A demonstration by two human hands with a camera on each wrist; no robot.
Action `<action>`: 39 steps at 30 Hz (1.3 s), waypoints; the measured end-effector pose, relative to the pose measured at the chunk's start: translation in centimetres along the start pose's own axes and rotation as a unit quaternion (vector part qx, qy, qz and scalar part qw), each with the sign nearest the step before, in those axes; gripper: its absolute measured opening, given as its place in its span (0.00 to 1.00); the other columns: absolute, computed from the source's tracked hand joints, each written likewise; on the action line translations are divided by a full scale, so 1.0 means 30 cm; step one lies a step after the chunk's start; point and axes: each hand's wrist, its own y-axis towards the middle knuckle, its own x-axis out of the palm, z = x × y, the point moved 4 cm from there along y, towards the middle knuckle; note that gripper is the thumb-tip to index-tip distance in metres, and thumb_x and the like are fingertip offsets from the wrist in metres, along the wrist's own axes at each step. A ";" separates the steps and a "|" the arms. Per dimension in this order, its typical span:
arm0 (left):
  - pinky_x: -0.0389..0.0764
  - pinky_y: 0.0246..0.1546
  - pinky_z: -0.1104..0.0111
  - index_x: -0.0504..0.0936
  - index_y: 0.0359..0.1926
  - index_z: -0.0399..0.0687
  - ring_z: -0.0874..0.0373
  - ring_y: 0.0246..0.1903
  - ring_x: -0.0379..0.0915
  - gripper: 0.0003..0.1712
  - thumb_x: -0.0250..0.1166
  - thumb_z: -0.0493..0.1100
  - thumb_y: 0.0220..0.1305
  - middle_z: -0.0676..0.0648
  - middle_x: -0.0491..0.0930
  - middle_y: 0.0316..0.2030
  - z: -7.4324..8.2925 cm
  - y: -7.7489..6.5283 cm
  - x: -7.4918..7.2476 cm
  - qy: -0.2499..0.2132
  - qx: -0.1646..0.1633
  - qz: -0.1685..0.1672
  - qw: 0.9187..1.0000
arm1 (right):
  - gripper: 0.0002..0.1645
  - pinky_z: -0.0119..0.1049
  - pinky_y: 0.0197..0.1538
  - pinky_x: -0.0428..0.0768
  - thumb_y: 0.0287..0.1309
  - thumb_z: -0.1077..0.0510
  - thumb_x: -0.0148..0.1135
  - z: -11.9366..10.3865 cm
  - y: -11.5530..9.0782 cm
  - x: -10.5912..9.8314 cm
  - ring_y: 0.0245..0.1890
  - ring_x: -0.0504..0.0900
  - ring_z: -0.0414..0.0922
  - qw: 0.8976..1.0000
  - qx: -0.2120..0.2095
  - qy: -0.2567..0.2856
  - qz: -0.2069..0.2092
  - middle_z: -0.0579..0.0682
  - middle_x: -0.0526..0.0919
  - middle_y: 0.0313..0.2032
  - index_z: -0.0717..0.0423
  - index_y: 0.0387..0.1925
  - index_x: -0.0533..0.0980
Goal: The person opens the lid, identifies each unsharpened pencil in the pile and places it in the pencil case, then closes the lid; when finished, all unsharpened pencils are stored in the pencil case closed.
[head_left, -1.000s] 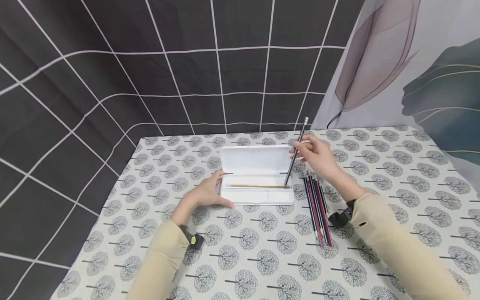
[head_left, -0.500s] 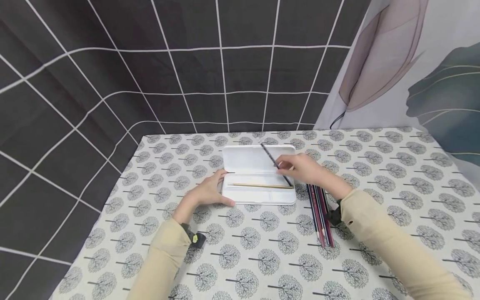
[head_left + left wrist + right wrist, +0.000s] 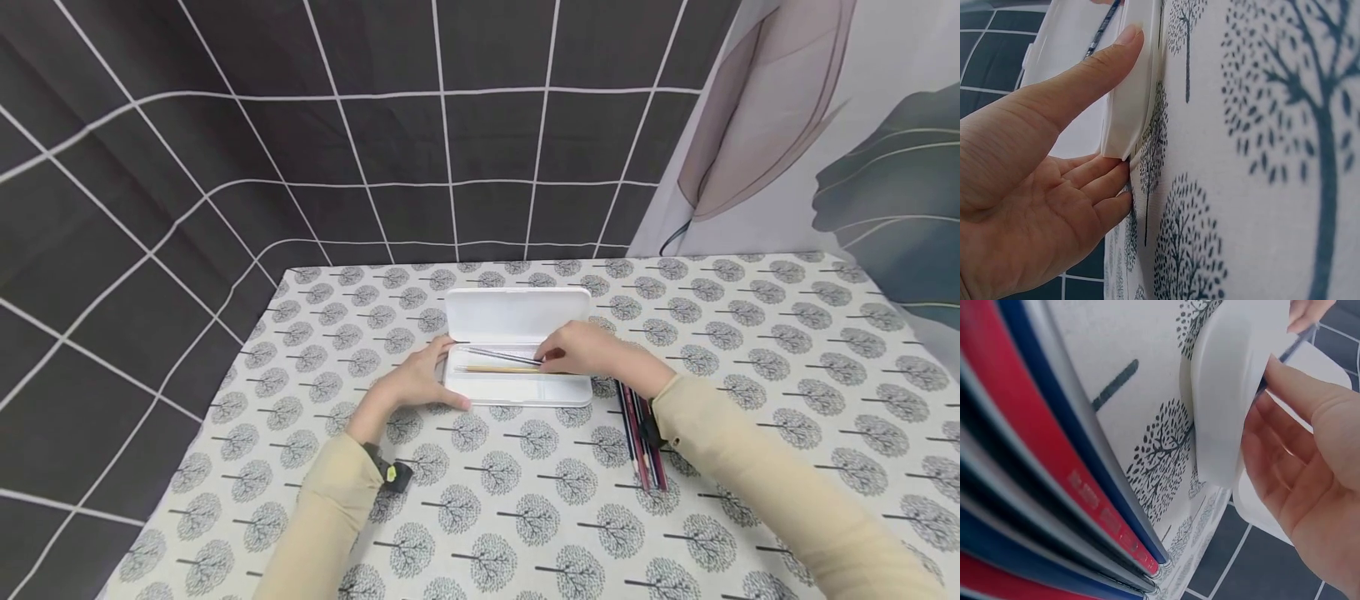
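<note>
A white pencil case (image 3: pixel 495 390) lies with its lid (image 3: pixel 517 310) raised at the back. My left hand (image 3: pixel 416 382) holds the case's left end, thumb at the front edge and fingers at the back. A gold-coloured pencil (image 3: pixel 487 369) lies lengthwise in the tray. Over the tray's right part, my right hand (image 3: pixel 581 348) pinches a dark pencil (image 3: pixel 517 358) between thumb and fingers. This dark pencil slants slightly, low in the tray behind the gold one. In the right wrist view, most of the dark pencil (image 3: pixel 1262 385) is hidden by the hand and the case wall.
Several red and dark pencils (image 3: pixel 637 446) lie side by side to the right of the case, under my right wrist. The tablecloth (image 3: pixel 480 508) has a tree print. A dark checked curtain (image 3: pixel 390 150) hangs behind the table.
My right hand has moved left and down to the case. The dark pencil has turned from steeply upright to nearly flat along the tray. My left hand stays on the case.
</note>
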 end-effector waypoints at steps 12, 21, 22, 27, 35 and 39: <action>0.50 0.69 0.51 0.52 0.69 0.48 0.46 0.68 0.52 0.64 0.80 0.51 0.31 0.41 0.60 0.67 -0.003 0.014 0.004 0.000 -0.002 -0.002 1.000 | 0.10 0.34 0.39 0.80 0.52 0.58 0.66 0.024 -0.025 0.006 0.30 0.78 0.37 1.000 -0.005 0.023 -0.020 0.44 0.83 0.29 0.57 0.37 0.83; 0.50 0.69 0.52 0.52 0.70 0.49 0.47 0.68 0.51 0.66 0.80 0.52 0.31 0.41 0.59 0.68 -0.009 0.016 0.002 -0.002 -0.003 0.002 1.000 | 0.13 0.43 0.47 0.80 0.54 0.59 0.64 0.059 -0.129 -0.035 0.39 0.80 0.46 0.999 -0.004 0.040 0.031 0.49 0.83 0.38 0.60 0.42 0.81; 0.50 0.69 0.52 0.52 0.70 0.49 0.47 0.68 0.51 0.66 0.80 0.52 0.31 0.41 0.59 0.68 -0.009 0.015 0.002 -0.002 -0.004 0.001 1.000 | 0.14 0.45 0.48 0.80 0.54 0.59 0.64 0.065 -0.146 -0.042 0.40 0.80 0.47 0.998 -0.003 0.043 0.042 0.50 0.83 0.39 0.60 0.42 0.81; 0.49 0.69 0.52 0.52 0.69 0.48 0.47 0.69 0.50 0.65 0.80 0.50 0.31 0.41 0.59 0.68 -0.005 0.009 0.003 -0.007 -0.008 0.000 1.000 | 0.14 0.47 0.48 0.80 0.54 0.61 0.64 0.104 -0.241 -0.064 0.41 0.81 0.51 0.995 0.027 0.064 0.076 0.54 0.83 0.42 0.62 0.43 0.80; 0.49 0.69 0.52 0.52 0.69 0.48 0.47 0.69 0.50 0.64 0.80 0.50 0.32 0.41 0.59 0.68 -0.006 0.010 0.007 -0.009 -0.007 0.001 1.000 | 0.12 0.27 0.33 0.80 0.53 0.62 0.64 0.142 -0.371 -0.039 0.29 0.80 0.39 0.979 0.133 0.147 0.044 0.48 0.85 0.31 0.62 0.41 0.80; 0.49 0.69 0.52 0.52 0.69 0.48 0.47 0.69 0.50 0.65 0.80 0.50 0.31 0.40 0.58 0.68 -0.007 0.011 0.008 -0.009 -0.011 0.001 1.000 | 0.10 0.25 0.26 0.76 0.52 0.61 0.65 0.136 -0.396 -0.028 0.22 0.74 0.36 0.971 0.170 0.159 0.049 0.44 0.82 0.26 0.62 0.36 0.81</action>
